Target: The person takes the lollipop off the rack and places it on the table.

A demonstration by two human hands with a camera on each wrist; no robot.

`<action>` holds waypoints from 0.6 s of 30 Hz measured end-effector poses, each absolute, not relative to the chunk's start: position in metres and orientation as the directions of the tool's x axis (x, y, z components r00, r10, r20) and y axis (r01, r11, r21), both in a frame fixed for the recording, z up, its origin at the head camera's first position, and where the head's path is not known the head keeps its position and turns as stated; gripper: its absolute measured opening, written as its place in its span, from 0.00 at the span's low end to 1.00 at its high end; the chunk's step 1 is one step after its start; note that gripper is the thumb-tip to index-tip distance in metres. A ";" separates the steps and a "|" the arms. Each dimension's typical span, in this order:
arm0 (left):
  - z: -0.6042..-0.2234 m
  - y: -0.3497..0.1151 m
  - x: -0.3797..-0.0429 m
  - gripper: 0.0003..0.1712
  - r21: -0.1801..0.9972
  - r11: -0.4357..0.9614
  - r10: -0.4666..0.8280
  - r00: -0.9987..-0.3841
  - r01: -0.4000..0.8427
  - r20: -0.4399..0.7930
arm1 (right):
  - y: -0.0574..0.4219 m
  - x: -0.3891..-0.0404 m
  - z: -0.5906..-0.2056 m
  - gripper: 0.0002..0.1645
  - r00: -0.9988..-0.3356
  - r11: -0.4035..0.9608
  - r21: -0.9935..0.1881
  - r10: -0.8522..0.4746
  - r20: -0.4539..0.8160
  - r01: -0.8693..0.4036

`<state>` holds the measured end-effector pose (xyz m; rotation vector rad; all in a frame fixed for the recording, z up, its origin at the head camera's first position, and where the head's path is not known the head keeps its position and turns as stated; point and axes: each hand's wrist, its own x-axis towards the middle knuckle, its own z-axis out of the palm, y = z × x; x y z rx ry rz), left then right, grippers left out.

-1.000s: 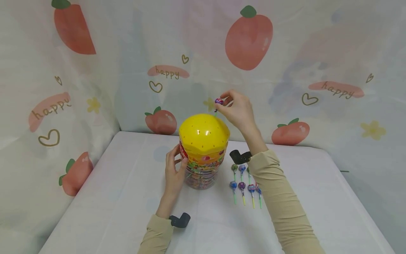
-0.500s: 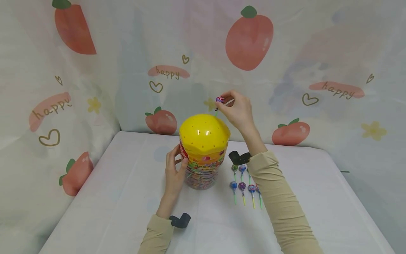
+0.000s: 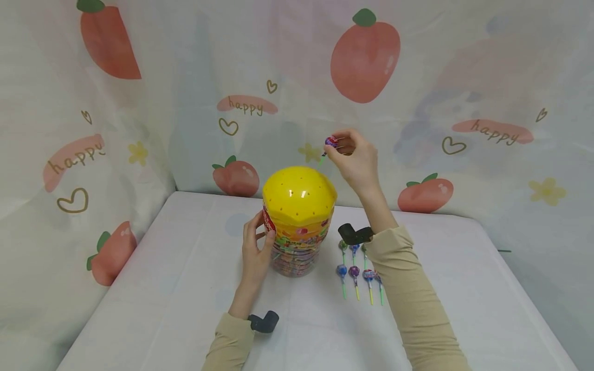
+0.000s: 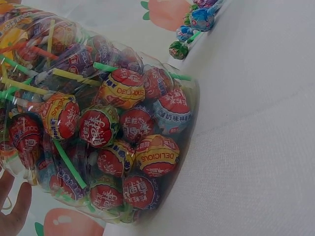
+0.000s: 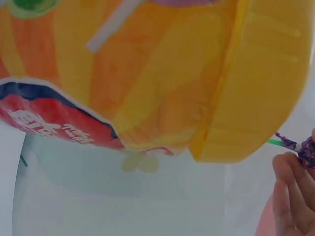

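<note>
A clear plastic jar full of wrapped lollipops stands upright on the table, under a yellow domed lid dotted with small holes. My left hand grips the jar's left side, thumb toward me and fingers round the back. Above and to the right of the lid, my right hand pinches a purple-wrapped lollipop by its ball, green stick pointing down. That stick's tip is apart from the lid. In the left wrist view, loose lollipops and their coloured sticks fill the jar's ribbed lower part.
To the right of the jar, several lollipops lie in two rows on the white-covered table, partly hidden by the right forearm. A fruit-printed cloth hangs behind and at the sides. Black camera mounts stick out from both wrists.
My right hand has moved right and slightly up with the lollipop, taking its stick away from the lid's edge. The left hand and jar have stayed in place.
</note>
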<state>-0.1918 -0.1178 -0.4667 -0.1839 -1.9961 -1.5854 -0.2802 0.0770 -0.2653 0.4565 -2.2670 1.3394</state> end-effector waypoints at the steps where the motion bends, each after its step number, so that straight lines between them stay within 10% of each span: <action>1: -0.467 -0.118 -0.192 0.31 0.848 0.284 -0.239 -0.823 0.448 0.515 | 0.078 -0.279 -0.265 0.19 -0.836 0.460 -0.732 -0.042 0.547 -0.502; 18: -0.467 -0.118 -0.192 0.31 0.855 0.261 -0.242 -0.826 0.449 0.508 | 0.111 -0.247 -0.281 0.18 -0.829 0.367 -0.778 0.031 0.558 -0.510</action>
